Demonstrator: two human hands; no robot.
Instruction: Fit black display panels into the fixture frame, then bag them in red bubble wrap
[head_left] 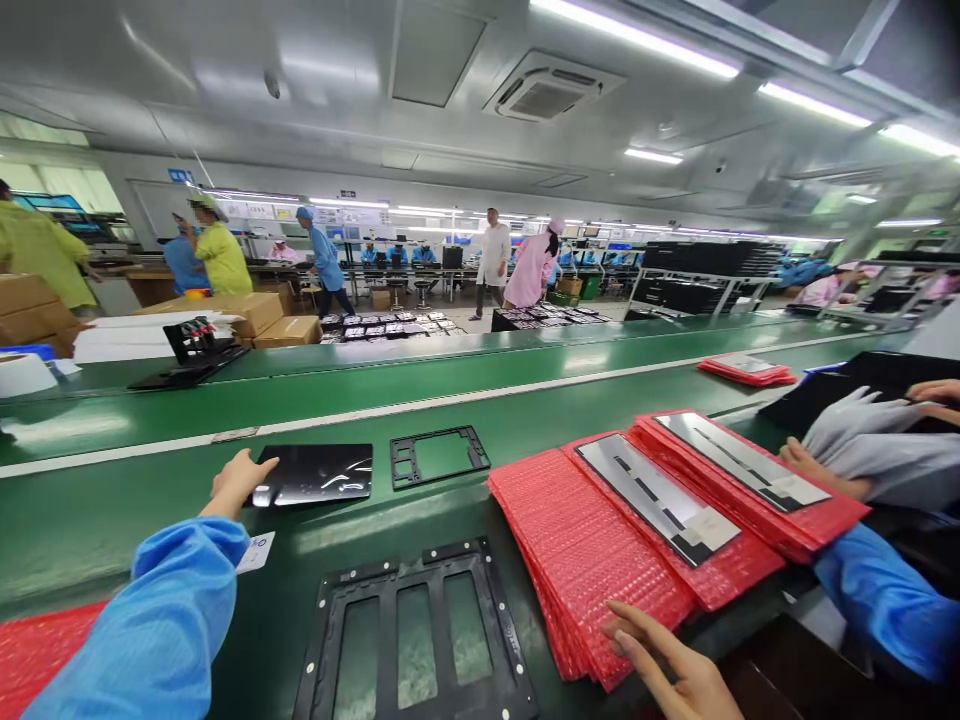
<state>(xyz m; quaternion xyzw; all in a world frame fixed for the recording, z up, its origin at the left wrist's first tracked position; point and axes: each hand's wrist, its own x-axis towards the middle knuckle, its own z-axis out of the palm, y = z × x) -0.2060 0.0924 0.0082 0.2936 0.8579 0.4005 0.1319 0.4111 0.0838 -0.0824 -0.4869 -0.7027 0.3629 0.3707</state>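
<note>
My left hand [236, 482] is at the left end of a glossy black screen panel [319, 474], gripping its edge, with a finger reaching over the top face. The panel lies on the green belt beside a thin black frame [401, 470]. My right hand [667, 660] is open, fingers apart, at the near edge of a stack of red bubble-wrap bags [592, 540], holding nothing. On the bags lies a silver-and-black flat panel [652, 490]; a second such panel [739, 460] rests on the neighbouring stack. A large black slotted fixture [416, 630] sits between my hands.
At right, a co-worker's hands [825, 465] handle a whitish bag [885, 440]. More red bags [45, 650] lie at lower left, and a small red pile [746, 368] farther along. A white label [256, 552] is by my left sleeve. A black stand [191, 350] is across the belt.
</note>
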